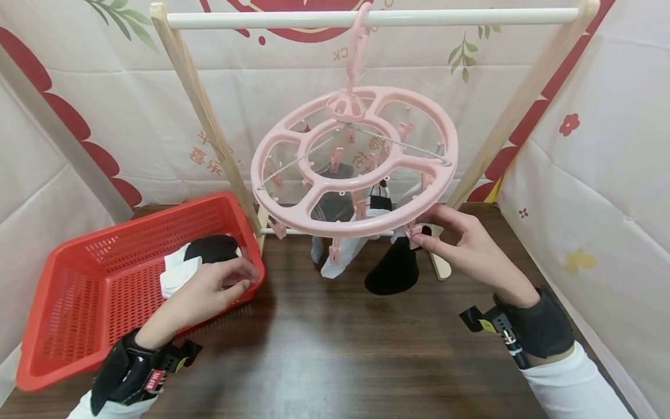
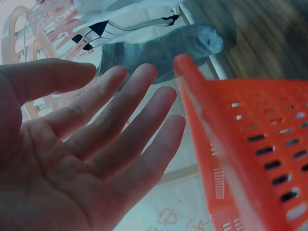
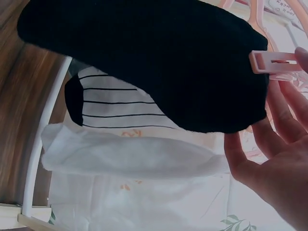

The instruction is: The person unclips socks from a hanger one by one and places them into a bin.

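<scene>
A pink round drying hanger [image 1: 354, 218] hangs by its hook from a white bar. At its right front edge my right hand [image 1: 471, 247] pinches a pink clip [image 3: 276, 62] between thumb and fingers. From that clip hangs a black sock [image 1: 395, 269], whose cuff lies against my fingers in the right wrist view. My left hand [image 1: 206, 297], fingers loosely spread and holding nothing, is over the near right rim of the red basket [image 1: 112, 285]. Inside the basket lie a white sock [image 1: 180, 277] and a black piece [image 1: 211, 249], partly behind this hand.
Other socks hang from the hanger: a grey one [image 2: 139, 55], a striped one [image 3: 127, 101] and a white one [image 3: 130, 155]. Several free pink clips, one at the front [image 1: 335, 251], dangle around the ring. Wooden rack legs [image 1: 201, 107] stand either side on the dark table [image 1: 324, 349].
</scene>
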A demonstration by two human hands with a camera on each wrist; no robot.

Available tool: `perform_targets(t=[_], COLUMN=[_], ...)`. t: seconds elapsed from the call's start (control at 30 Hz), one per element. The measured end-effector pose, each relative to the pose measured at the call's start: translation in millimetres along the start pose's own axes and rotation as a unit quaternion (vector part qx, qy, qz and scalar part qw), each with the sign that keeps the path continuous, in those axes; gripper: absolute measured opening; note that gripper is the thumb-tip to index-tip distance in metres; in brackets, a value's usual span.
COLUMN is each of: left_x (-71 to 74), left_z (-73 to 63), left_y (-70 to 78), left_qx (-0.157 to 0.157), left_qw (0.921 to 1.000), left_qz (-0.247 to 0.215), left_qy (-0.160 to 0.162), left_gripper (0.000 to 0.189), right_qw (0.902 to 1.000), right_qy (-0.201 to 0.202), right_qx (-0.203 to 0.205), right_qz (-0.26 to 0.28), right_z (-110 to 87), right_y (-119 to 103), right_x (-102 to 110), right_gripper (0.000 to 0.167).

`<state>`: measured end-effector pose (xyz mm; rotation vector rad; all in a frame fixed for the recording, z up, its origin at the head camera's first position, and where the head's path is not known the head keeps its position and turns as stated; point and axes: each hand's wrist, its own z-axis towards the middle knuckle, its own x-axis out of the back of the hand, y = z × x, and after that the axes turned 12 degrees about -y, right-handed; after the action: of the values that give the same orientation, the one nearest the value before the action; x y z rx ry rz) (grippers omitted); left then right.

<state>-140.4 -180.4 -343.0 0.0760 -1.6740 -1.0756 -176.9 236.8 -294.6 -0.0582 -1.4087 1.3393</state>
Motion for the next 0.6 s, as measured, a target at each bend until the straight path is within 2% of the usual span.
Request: perform_targets(t=[0.13,0.3,0.4,0.6], left_x=[-8.3,-16.1,-19.4,-27.4], left_z=[3.5,7.7,10.9,22.2], left_y=[1.5,6.9,10.8,16.3], left_qx=[-0.006,-0.012,-0.018,-0.040], left_qw=[0.9997,0.9987,0.9991,0.9990], left_qz=[0.019,0.044,0.038,0.018], left_qy=[0.009,0.022,0.012,-0.006], left_gripper=[0.018,0.016,0.017,0.016], right_qw=[0.9999,0.9974,0.9951,0.9941], right_qy=[0.007,0.005,0.002,-0.003], right_qx=[0.006,0.032,0.053,0.078], right_qz=[0.010,0.065,0.083,0.075], right_z=[0.4,3.7,6.0,11.5], right_y=[-5.0,-8.8,-8.8,-8.8], right_x=[-2.3,-9.9,-15.6,-25.7], right_gripper=[0.029,0.031,0.033,0.034])
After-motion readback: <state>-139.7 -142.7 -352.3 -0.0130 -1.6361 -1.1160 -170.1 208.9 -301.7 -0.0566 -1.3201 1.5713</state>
